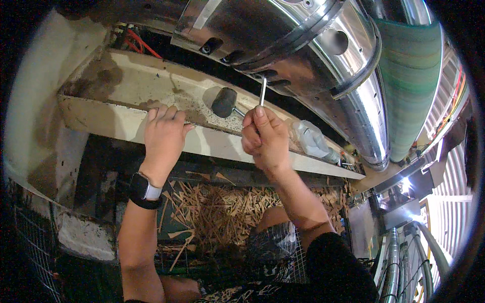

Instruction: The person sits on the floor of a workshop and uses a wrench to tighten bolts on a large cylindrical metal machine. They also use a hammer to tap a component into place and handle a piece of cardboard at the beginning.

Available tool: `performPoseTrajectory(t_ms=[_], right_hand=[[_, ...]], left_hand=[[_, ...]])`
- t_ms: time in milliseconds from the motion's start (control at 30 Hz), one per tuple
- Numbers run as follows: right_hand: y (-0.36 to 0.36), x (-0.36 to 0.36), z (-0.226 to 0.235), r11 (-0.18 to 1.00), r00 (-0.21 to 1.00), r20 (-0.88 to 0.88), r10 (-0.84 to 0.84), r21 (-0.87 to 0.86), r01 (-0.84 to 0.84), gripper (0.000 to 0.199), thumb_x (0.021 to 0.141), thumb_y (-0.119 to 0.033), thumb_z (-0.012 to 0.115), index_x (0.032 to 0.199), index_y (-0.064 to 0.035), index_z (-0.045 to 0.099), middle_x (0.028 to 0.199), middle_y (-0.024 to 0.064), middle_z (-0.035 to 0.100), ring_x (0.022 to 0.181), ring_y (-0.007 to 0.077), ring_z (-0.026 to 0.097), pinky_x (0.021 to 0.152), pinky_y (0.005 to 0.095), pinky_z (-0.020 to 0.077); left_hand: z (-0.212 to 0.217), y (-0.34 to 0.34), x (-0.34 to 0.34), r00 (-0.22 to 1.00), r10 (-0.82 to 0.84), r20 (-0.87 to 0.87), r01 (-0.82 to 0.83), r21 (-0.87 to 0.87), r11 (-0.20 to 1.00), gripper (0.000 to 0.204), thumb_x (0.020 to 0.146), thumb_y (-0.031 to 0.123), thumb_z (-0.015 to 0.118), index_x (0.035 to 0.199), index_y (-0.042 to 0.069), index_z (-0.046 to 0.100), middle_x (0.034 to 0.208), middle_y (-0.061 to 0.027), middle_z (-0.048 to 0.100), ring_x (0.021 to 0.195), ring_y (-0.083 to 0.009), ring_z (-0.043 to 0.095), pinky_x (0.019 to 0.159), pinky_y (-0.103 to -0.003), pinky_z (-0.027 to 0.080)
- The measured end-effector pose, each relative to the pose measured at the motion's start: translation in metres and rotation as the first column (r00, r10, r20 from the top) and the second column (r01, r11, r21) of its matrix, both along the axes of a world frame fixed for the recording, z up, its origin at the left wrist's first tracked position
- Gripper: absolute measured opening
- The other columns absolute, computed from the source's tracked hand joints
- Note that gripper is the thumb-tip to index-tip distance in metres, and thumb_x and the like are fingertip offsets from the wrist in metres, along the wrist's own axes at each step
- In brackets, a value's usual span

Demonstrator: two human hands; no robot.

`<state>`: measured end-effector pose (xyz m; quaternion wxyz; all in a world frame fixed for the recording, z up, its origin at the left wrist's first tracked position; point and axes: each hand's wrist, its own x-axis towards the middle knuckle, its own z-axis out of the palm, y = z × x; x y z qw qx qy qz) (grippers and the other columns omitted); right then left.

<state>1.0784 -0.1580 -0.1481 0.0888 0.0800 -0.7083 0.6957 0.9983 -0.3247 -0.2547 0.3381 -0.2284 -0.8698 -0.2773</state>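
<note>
Hex key (263, 91) — a thin L-shaped metal rod — stands upright in the right hand (263, 139), its upper end reaching up to the underside of the big shiny steel cylinder (303, 45) overhead. The right hand is closed in a fist around the key's lower part, thumb up along it. The left hand (162, 134) holds nothing; its fingers curl over the front edge of a dirty cream-coloured ledge (126, 118) below the cylinder, gripping it, and a dark watch (144, 192) sits on that wrist. On the ledge, between the two hands and a little behind them, lies a black rubber mallet head (224, 102). Further right on the ledge lies a grey plastic bottle (310, 140) on its side. Below the ledge — behind the forearms — a heap of pale wood chips (222, 209) covers the floor.
</note>
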Motion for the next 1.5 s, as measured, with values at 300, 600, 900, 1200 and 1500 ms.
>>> performPoseTrajectory(t_ms=[300,600,900,1200,1500], right_hand=[[-0.077,-0.020,-0.017,0.865,0.994,0.017,0.110,-0.495,-0.087,0.032,0.092,-0.042,0.047,0.086,-0.0110,0.041,0.067,0.0024,0.039,0.040,0.0112,0.031,0.034,0.0238,0.0244],[-0.090,-0.031,-0.014,0.801,0.977,0.051,0.209,-0.581,-0.141,0.040,0.091,-0.049,0.038,0.082,-0.0111,0.044,0.060,0.0014,0.035,0.039,0.0120,0.027,0.035,0.0253,0.0192],[-0.057,-0.008,-0.028,0.872,0.986,-0.166,-0.005,-0.483,-0.077,0.019,0.097,-0.031,0.044,0.093,-0.0120,0.044,0.063,-0.0034,0.032,0.049,0.0088,0.028,0.042,0.0242,0.0250],[-0.048,0.003,-0.004,0.934,0.640,-0.768,0.002,0.229,0.272,0.012,0.092,-0.010,0.050,0.101,-0.0027,0.051,0.099,0.0065,0.050,0.082,0.0126,0.050,0.070,0.0246,0.0413],[-0.047,-0.023,0.038,0.838,0.594,-0.800,0.080,0.376,0.394,0.013,0.090,0.006,0.044,0.101,0.0018,0.050,0.100,0.0130,0.057,0.084,0.0189,0.065,0.072,0.0282,0.0519]], left_hand=[[-0.008,0.001,0.002,0.995,0.022,-0.099,-0.017,0.047,0.999,0.017,0.071,0.020,0.062,0.078,0.005,0.062,0.083,-0.0096,0.059,0.087,-0.0259,0.054,0.078,-0.039,0.037],[-0.015,-0.002,-0.008,0.996,-0.066,-0.059,0.072,0.098,0.993,0.012,0.071,0.015,0.055,0.077,0.006,0.061,0.082,-0.0085,0.059,0.088,-0.0244,0.054,0.079,-0.037,0.037],[-0.005,0.000,-0.003,0.997,-0.005,-0.081,0.009,0.044,0.999,0.025,0.072,0.028,0.068,0.077,0.005,0.063,0.083,-0.0087,0.062,0.089,-0.0243,0.055,0.082,-0.037,0.037],[-0.006,-0.005,0.000,0.995,-0.036,-0.089,0.041,0.061,0.997,0.022,0.074,0.026,0.067,0.079,0.005,0.063,0.086,-0.0093,0.062,0.090,-0.0242,0.055,0.082,-0.037,0.036],[-0.009,-0.003,-0.002,0.996,-0.032,-0.080,0.036,0.049,0.998,0.027,0.074,0.028,0.067,0.088,0.005,0.064,0.091,-0.0096,0.063,0.098,-0.0239,0.055,0.086,-0.036,0.036]])
